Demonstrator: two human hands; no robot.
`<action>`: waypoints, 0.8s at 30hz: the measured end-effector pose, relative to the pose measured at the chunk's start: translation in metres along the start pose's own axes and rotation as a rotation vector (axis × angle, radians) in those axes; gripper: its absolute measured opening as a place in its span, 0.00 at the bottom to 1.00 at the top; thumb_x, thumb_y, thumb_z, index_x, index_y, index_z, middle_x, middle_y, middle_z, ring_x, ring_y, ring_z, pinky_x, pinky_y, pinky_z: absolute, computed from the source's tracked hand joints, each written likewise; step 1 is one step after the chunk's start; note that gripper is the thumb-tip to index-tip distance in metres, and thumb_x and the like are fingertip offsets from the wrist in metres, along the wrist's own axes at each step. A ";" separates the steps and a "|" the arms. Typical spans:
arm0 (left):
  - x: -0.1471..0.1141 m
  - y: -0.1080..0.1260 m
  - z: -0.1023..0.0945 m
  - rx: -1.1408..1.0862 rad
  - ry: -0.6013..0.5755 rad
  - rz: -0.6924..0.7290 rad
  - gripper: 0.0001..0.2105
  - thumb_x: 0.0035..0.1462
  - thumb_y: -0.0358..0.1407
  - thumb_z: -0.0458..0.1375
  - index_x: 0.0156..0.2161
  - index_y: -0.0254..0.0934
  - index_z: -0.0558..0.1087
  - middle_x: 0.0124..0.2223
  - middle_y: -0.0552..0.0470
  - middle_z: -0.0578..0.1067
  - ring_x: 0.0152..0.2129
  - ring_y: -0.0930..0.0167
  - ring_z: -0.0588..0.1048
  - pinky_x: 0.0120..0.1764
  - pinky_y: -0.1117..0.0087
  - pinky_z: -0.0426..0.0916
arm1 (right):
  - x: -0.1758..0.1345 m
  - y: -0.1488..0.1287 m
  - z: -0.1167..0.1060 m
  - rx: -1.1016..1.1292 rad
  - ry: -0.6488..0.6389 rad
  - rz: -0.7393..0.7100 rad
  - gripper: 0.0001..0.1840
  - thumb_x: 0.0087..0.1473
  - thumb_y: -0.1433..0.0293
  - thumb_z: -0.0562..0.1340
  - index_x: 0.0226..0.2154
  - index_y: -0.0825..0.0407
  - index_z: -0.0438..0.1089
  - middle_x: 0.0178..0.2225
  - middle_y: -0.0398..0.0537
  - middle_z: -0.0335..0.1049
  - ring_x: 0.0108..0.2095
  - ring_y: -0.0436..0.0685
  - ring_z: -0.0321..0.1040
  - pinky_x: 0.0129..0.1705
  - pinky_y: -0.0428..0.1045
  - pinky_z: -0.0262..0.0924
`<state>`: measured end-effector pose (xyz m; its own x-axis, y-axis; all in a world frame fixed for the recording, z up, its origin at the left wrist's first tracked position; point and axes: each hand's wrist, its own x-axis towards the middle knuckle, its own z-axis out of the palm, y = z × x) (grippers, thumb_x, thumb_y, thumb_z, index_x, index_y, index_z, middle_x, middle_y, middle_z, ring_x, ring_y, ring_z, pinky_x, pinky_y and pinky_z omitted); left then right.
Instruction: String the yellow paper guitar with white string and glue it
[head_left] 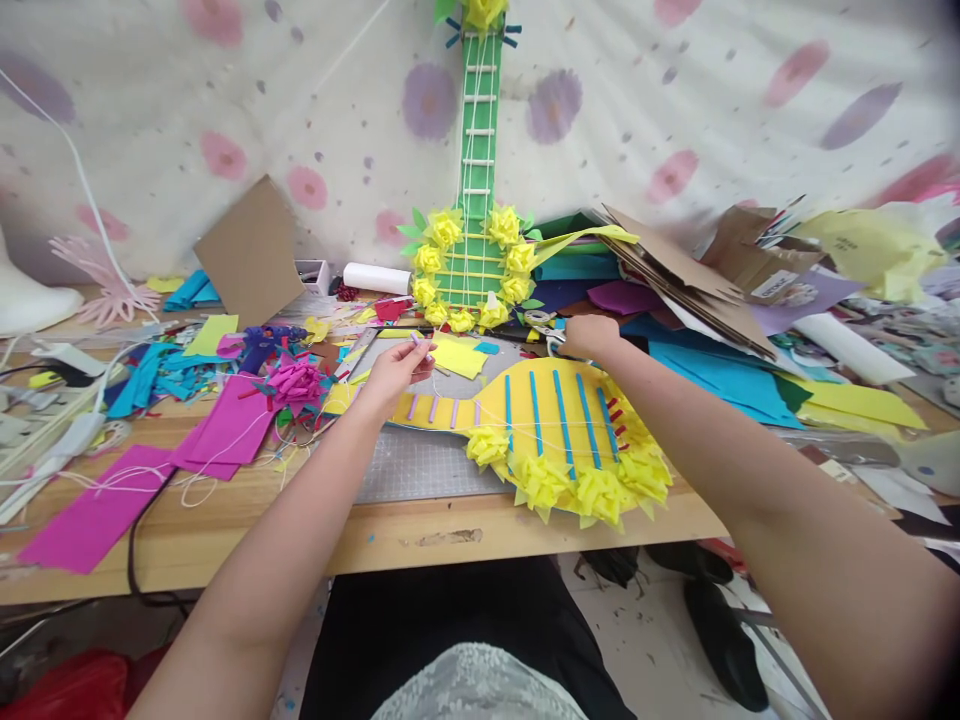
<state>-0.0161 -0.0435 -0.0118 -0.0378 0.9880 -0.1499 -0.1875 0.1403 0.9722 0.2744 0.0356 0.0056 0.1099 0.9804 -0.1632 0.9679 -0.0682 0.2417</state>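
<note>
A yellow paper guitar [491, 405] lies on the table, with blue strips across its body, purple strips along its neck and yellow paper flowers [544, 482] on its near and right edges. Over the neck, my left hand [397, 372] pinches a short purple strip [422, 345]. My right hand [591, 337] is closed at the far side of the guitar body, around the handles of scissors [555, 340]; its fingertips are mostly hidden. Thin white strings run along the guitar. Beneath it lies a grey cutting mat [427, 465].
A green guitar [478, 150] ringed with yellow flowers stands against the curtain behind. Magenta sheets [105, 505], blue scraps [150, 380] and a magenta flower [296, 382] lie left. Cardboard [697, 285] and coloured sheets [727, 375] are piled right. A black cable hangs over the table edge.
</note>
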 end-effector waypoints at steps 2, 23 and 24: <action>-0.003 0.001 -0.002 -0.022 -0.007 -0.032 0.14 0.41 0.41 0.65 0.31 0.33 0.75 0.25 0.54 0.71 0.23 0.77 0.71 0.30 0.75 0.66 | 0.000 0.003 -0.007 -0.018 0.022 0.001 0.23 0.44 0.63 0.60 0.44 0.57 0.70 0.43 0.61 0.70 0.44 0.65 0.68 0.39 0.53 0.62; -0.007 0.004 -0.011 -0.379 0.125 -0.127 0.08 0.54 0.36 0.57 0.31 0.33 0.73 0.23 0.56 0.69 0.16 0.82 0.67 0.20 0.81 0.64 | -0.057 -0.057 -0.050 0.349 0.272 -0.530 0.29 0.44 0.44 0.56 0.37 0.50 0.65 0.34 0.51 0.71 0.32 0.58 0.65 0.28 0.46 0.48; -0.007 0.004 -0.012 -0.383 0.127 -0.129 0.08 0.54 0.37 0.58 0.31 0.33 0.73 0.22 0.56 0.69 0.16 0.82 0.67 0.20 0.81 0.63 | -0.058 -0.062 -0.046 0.345 0.271 -0.557 0.29 0.44 0.43 0.55 0.36 0.50 0.65 0.32 0.50 0.70 0.31 0.57 0.65 0.28 0.46 0.46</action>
<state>-0.0283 -0.0508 -0.0089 -0.1066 0.9446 -0.3104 -0.5490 0.2044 0.8105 0.1972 -0.0088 0.0443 -0.4393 0.8947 0.0804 0.8850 0.4464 -0.1321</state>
